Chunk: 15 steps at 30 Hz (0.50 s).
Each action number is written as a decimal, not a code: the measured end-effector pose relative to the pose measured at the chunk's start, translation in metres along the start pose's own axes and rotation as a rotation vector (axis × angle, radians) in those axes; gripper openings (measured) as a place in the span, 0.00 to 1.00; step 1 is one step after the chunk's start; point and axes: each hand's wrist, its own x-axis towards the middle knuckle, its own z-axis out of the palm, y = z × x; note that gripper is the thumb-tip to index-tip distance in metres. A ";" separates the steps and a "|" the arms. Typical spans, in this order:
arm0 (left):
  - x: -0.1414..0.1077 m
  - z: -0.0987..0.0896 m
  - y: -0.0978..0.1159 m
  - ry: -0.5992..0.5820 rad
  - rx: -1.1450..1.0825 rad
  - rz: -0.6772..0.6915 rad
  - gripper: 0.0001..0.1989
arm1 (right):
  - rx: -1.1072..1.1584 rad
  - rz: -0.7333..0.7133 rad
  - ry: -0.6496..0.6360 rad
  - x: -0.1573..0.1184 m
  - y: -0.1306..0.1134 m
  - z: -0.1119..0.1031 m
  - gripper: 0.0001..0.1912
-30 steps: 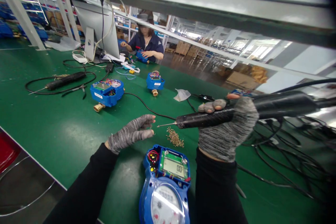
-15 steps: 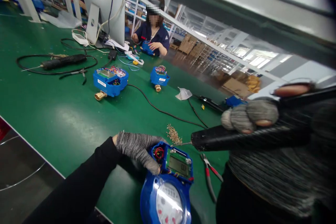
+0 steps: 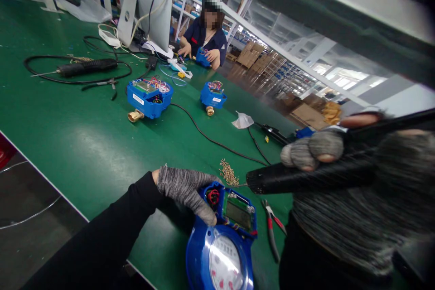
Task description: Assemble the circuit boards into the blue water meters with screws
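My left hand [image 3: 188, 192], in a grey knit glove, grips the upper left side of a blue water meter [image 3: 200, 249]. The meter has a round dial [image 3: 225, 263] and an uncovered green circuit board with a small display [image 3: 239, 214]; red wires show in its corner. My gloved right hand [image 3: 326, 154] is wrapped round a black electric screwdriver [image 3: 272, 180], held almost level. Its thin bit points left, toward the meter's top edge; whether it touches cannot be made out. A heap of small brass-coloured screws [image 3: 229, 173] lies just behind the bit.
Red-handled pliers [image 3: 271, 231] lie right of the meter. Farther back stand two more blue meters [image 3: 149, 97] [image 3: 214, 95], a plastic bag [image 3: 242, 120] and another screwdriver [image 3: 86, 68] with a coiled cable. A co-worker [image 3: 207, 41] handles a blue meter across the table. A shelf beam [image 3: 306, 13] crosses overhead.
The view has shifted a little, so the table's things sit slightly farther right. Both hands keep their holds, and the screwdriver bit stays near the meter's top edge.
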 end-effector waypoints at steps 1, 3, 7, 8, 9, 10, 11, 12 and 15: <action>0.000 0.001 0.001 0.005 0.000 -0.003 0.38 | 0.008 0.017 -0.007 0.000 0.000 0.001 0.08; -0.001 0.003 0.004 0.026 0.000 -0.008 0.38 | 0.014 0.060 -0.036 0.000 0.001 0.003 0.13; -0.001 0.005 0.008 0.048 -0.001 -0.011 0.38 | -0.022 0.126 -0.099 0.000 0.002 0.009 0.14; -0.001 0.006 0.009 0.049 0.000 -0.010 0.37 | -0.024 0.133 -0.109 -0.001 0.002 0.011 0.13; -0.001 0.006 0.009 0.048 0.000 -0.007 0.37 | -0.027 0.132 -0.114 -0.002 0.003 0.012 0.12; -0.001 0.007 0.009 0.045 -0.002 -0.002 0.37 | -0.031 0.130 -0.117 -0.002 0.003 0.013 0.12; -0.001 0.007 0.009 0.040 -0.003 0.004 0.37 | -0.033 0.123 -0.119 -0.003 0.004 0.014 0.11; -0.001 0.008 0.009 0.038 -0.003 0.010 0.37 | -0.032 0.113 -0.121 -0.004 0.005 0.014 0.12; 0.000 0.010 0.010 0.043 -0.008 0.018 0.36 | -0.017 0.096 -0.178 -0.002 0.006 0.008 0.11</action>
